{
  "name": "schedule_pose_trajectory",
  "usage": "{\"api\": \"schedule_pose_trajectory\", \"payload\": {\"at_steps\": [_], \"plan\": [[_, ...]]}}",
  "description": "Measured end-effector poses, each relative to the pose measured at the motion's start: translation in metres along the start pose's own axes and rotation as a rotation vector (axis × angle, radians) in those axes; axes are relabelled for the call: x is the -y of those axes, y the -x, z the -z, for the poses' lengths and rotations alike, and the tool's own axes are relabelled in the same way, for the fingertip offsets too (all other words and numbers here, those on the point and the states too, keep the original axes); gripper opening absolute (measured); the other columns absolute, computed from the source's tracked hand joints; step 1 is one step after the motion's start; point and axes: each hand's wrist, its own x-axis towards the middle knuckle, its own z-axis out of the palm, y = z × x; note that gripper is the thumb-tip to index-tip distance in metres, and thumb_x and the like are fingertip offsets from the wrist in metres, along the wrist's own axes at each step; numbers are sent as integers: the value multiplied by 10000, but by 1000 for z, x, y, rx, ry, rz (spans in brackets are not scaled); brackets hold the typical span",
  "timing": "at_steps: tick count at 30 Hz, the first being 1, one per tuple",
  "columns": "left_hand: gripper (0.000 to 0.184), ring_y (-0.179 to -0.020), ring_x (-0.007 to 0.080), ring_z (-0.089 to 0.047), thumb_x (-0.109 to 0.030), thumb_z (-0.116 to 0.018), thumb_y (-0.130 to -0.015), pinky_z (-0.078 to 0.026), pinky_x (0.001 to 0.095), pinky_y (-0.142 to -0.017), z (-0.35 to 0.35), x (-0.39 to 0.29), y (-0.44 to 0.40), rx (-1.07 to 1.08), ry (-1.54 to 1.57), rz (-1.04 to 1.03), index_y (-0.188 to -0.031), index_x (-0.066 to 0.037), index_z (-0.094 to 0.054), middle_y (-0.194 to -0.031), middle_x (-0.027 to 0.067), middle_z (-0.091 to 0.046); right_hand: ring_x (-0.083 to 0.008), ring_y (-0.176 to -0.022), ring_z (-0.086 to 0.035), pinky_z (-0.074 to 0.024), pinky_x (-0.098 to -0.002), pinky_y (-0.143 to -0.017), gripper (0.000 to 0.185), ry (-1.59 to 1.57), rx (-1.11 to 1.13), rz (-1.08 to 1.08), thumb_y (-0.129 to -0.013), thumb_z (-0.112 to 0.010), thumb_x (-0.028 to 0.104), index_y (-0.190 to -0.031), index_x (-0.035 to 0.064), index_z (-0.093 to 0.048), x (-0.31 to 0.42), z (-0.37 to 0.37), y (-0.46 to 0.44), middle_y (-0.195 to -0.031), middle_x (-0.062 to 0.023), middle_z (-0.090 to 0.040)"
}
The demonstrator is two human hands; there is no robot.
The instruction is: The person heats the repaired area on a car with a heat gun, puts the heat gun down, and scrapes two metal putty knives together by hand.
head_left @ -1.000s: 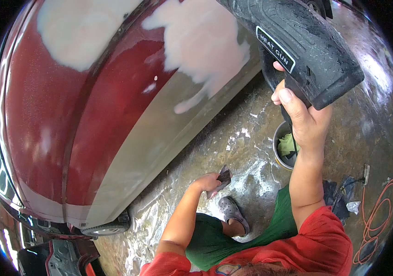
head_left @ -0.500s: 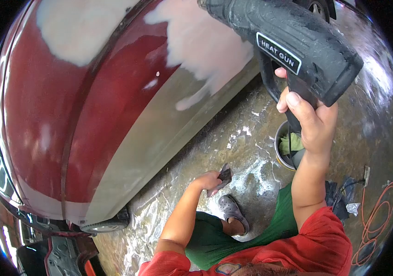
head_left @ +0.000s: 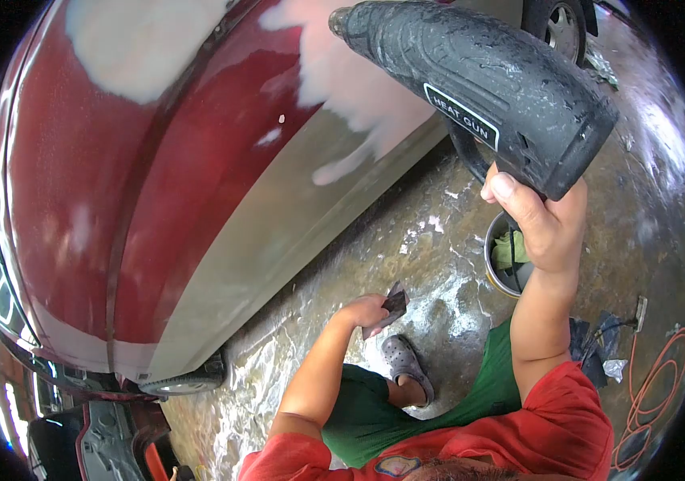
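Note:
My right hand is wrapped round the handle of a black heat gun, raised at the upper right with its metal nozzle pointing left, over the car's side. Lower down, my left hand grips a dark, flat piece of sandpaper, held above the floor. To the left stretches the side of a dark red car. Its doors carry pale pinkish filler patches, and a grey-beige band runs along the lower part. The heat gun stands apart from the panel.
A bucket with a green cloth stands on the floor below my right wrist. An orange hose lies coiled at the lower right, near a power cord and crumpled dark material. The concrete floor looks wet and stained.
The heat gun has shifted slightly left and tilted, bringing its nozzle into view. My left hand with the sandpaper has barely moved.

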Motion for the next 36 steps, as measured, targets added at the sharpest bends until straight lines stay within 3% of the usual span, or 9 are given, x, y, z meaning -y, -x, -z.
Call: {"api": "schedule_pose_trajectory", "payload": {"at_steps": [15, 19, 23, 26, 29, 36], "plan": [[227, -754, 313, -695, -181, -556, -822, -522, 438, -722, -8, 14, -4, -34, 5, -18, -906, 1, -663, -769, 176, -698, -256, -829, -681, -504, -342, -759, 205, 61, 81, 64, -752, -730, 70, -943, 8, -691, -5, 3, 2, -921, -117, -708], [230, -756, 315, -696, -182, -553, -814, -522, 440, -724, -12, 20, -8, -49, -25, -26, -906, -2, -663, -767, 175, -698, -205, -846, -648, -483, -322, -799, 255, 179, 174, 209, -749, -722, 62, -980, -30, -660, -4, 8, -1, -927, -97, -687], [230, -760, 311, -698, -183, -545, -813, -524, 436, -726, -5, 7, 0, -33, -8, 18, -897, -7, -665, -760, 171, -698, -239, -902, -654, -474, -338, -845, 287, 164, 206, 201, -725, -731, 49, -997, -21, -675, -3, 7, 0, -979, -110, -697], [319, -900, 358, -679, -240, -585, -833, -504, 457, -807, -2, 4, 0, 36, -22, 68, -1016, 9, -663, -948, 237, -690, -255, -917, -662, -475, -346, -856, 286, 174, 206, 255, -714, -734, 43, -990, -16, -685, -4, 5, 0, -1003, -126, -702], [230, -766, 308, -700, -181, -538, -815, -528, 431, -734, -5, 7, 0, 6, 16, 37, -900, -10, -668, -767, 171, -700, -272, -903, -668, -486, -356, -840, 274, 192, 217, 315, -725, -737, 64, -986, -5, -689, -5, 5, -3, -999, -127, -701], [236, -759, 306, -700, -190, -536, -815, -529, 434, -734, -9, 8, 0, -71, -40, -11, -886, -8, -669, -761, 165, -702, -303, -866, -667, -506, -364, -782, 252, 208, 227, 365, -764, -737, 126, -985, 14, -688, -8, 6, -3, -979, -134, -684]]}}
